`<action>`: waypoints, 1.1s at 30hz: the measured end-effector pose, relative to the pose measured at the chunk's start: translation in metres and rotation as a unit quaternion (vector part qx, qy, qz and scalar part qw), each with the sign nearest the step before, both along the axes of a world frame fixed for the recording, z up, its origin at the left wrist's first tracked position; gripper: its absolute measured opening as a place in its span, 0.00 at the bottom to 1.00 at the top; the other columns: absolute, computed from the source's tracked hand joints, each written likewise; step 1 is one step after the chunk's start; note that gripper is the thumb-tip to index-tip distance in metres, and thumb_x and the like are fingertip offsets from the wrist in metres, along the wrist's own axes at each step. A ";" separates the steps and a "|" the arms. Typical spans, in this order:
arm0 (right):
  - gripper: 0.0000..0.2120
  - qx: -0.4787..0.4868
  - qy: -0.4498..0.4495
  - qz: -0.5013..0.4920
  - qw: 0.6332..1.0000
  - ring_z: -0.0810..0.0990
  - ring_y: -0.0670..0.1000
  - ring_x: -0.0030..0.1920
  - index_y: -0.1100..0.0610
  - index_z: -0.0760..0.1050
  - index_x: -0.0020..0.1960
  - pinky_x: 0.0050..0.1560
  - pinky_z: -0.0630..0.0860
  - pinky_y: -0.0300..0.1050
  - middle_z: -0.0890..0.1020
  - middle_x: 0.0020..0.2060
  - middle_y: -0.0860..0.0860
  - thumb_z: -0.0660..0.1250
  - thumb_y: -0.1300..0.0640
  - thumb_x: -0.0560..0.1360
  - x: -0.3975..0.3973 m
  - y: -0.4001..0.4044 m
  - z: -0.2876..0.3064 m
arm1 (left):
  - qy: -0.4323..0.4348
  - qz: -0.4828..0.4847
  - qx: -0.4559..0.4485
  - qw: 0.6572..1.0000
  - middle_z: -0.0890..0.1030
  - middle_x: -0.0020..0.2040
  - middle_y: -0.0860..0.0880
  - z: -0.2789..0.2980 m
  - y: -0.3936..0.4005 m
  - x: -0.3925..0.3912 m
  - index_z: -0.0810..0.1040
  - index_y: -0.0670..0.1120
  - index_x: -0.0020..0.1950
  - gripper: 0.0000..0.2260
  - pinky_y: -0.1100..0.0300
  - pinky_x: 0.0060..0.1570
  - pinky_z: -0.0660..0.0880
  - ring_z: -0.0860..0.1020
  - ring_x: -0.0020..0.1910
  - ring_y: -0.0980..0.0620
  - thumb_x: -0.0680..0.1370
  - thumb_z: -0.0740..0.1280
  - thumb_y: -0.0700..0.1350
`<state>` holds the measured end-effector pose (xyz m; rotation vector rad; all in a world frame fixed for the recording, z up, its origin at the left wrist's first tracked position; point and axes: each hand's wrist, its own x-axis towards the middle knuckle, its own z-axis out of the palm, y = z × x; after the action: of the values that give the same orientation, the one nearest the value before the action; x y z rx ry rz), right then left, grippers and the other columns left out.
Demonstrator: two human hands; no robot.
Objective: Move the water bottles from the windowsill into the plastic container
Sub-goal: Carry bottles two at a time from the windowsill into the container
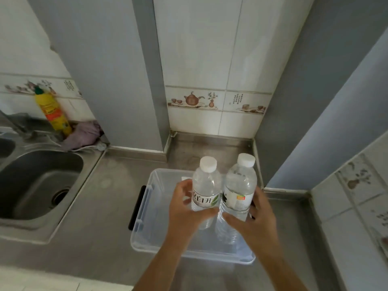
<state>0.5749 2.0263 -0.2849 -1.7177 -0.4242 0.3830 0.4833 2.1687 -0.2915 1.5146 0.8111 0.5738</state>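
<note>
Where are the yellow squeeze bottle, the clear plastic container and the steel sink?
yellow squeeze bottle (53, 111), head view, label on its body
clear plastic container (144, 208), head view, left wall
steel sink (39, 181), head view, basin floor

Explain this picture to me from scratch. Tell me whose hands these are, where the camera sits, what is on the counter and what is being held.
There is no machine here. A person wears one wide-angle camera on the head, looking forward and down, so the two bare arms entering from the bottom are the wearer's own.

The left hand grips a clear plastic water bottle with a white cap. The right hand grips a second clear white-capped bottle. Both bottles are upright, side by side, over a clear rectangular plastic container. Whether their bases touch its floor I cannot tell.

The container sits on a stainless steel counter. To the left are a steel sink, a yellow squeeze bottle with a green tip and a crumpled purple cloth.
</note>
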 end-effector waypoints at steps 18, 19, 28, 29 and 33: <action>0.42 -0.188 -0.163 -0.093 0.964 0.75 0.54 0.59 0.49 0.69 0.63 0.51 0.75 0.47 0.79 0.56 0.50 0.84 0.54 0.52 -0.006 0.007 -0.050 | 0.046 -0.034 0.064 0.996 0.80 0.56 0.52 -0.062 0.004 0.008 0.74 0.56 0.56 0.32 0.51 0.56 0.81 0.81 0.55 0.53 0.56 0.83 0.47; 0.42 -0.198 -0.162 -0.097 0.962 0.74 0.54 0.60 0.51 0.70 0.63 0.50 0.73 0.46 0.79 0.56 0.51 0.84 0.54 0.52 -0.005 0.006 -0.052 | 0.052 -0.038 0.069 0.996 0.80 0.56 0.52 -0.065 0.004 0.009 0.74 0.56 0.56 0.32 0.50 0.56 0.81 0.81 0.55 0.53 0.56 0.82 0.48; 0.42 -0.247 -0.198 -0.107 0.943 0.73 0.60 0.59 0.60 0.73 0.60 0.50 0.70 0.46 0.79 0.52 0.52 0.85 0.55 0.50 -0.008 0.012 -0.047 | 0.094 -0.083 0.128 0.984 0.76 0.52 0.53 -0.073 0.004 0.012 0.71 0.52 0.54 0.31 0.67 0.47 0.77 0.79 0.50 0.57 0.57 0.84 0.48; 0.42 -0.258 -0.212 -0.097 0.937 0.74 0.59 0.58 0.59 0.72 0.60 0.51 0.69 0.45 0.80 0.52 0.53 0.85 0.53 0.50 -0.008 0.013 -0.047 | 0.099 -0.087 0.134 0.982 0.76 0.52 0.53 -0.071 0.004 0.011 0.71 0.52 0.54 0.32 0.69 0.46 0.76 0.79 0.50 0.58 0.57 0.84 0.49; 0.43 -0.298 -0.280 -0.089 0.908 0.76 0.58 0.49 0.55 0.67 0.57 0.51 0.69 0.47 0.77 0.49 0.55 0.84 0.50 0.47 -0.007 0.014 -0.049 | 0.119 -0.106 0.128 0.979 0.75 0.54 0.55 -0.065 0.008 0.008 0.69 0.54 0.56 0.34 0.73 0.42 0.70 0.76 0.50 0.62 0.57 0.83 0.47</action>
<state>0.5679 2.0406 -0.3342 -2.4526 -0.5960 -0.1533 0.4910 2.1765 -0.3564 1.9067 0.7634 0.3513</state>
